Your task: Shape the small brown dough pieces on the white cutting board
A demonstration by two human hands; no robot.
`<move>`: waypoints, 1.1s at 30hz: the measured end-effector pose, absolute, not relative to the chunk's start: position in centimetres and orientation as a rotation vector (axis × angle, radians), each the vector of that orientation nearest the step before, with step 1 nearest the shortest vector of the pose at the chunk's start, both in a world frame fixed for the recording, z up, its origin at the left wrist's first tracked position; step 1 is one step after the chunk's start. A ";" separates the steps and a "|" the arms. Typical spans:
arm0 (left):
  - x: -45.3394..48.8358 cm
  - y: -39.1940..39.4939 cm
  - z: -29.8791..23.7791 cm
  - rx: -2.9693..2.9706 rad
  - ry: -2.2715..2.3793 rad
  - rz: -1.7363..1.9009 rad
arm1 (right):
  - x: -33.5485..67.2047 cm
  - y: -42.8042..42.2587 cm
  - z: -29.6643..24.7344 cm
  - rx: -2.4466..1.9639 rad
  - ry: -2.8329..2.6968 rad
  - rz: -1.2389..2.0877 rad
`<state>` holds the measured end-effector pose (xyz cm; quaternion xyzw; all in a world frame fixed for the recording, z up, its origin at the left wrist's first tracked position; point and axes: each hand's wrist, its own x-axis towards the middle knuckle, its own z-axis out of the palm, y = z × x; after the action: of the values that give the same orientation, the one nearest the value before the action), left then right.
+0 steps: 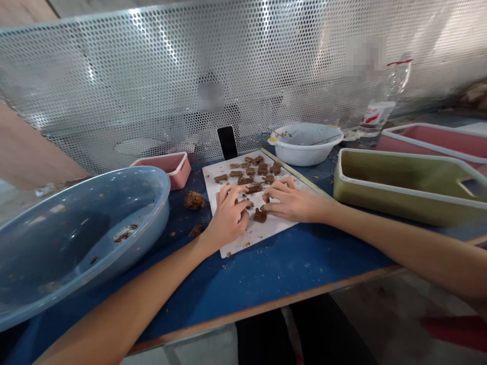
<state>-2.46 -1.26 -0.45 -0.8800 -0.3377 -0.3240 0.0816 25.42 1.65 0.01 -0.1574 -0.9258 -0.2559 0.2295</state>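
Observation:
Both hands rest over a white board (234,247) that carries several small brown clay-like pieces. My left hand (230,215) is on the left part of the board, its bent fingers spread and the fingertips stained brown. From the right comes my right hand (287,202), fingers curved and apart, the lowest fingertip beside a small brown block (260,216). A longer brown piece (254,188) lies between the hands, just beyond the fingertips. Farther back sit shaped brown pieces (262,170) in loose rows. What lies under the curled fingers is partly hidden.
A large blue basin (160,190) stands left, with a pink box (182,172) behind it. Brown lumps (194,200) lie by the board. A phone (228,143) leans on the perforated metal screen (152,91). Rightward are a white basin (304,152), green bin (399,195) and bottle (376,116).

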 end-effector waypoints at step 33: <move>-2.5 -1.2 -0.5 -2.630 -1.000 -0.972 | 24.7 1.1 0.1 -0.520 -2.548 -0.576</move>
<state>-2.53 -1.20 -0.49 -0.8805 -0.3349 -0.3254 0.0820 24.68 1.06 0.14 -0.1896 -0.9294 -0.2103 0.2369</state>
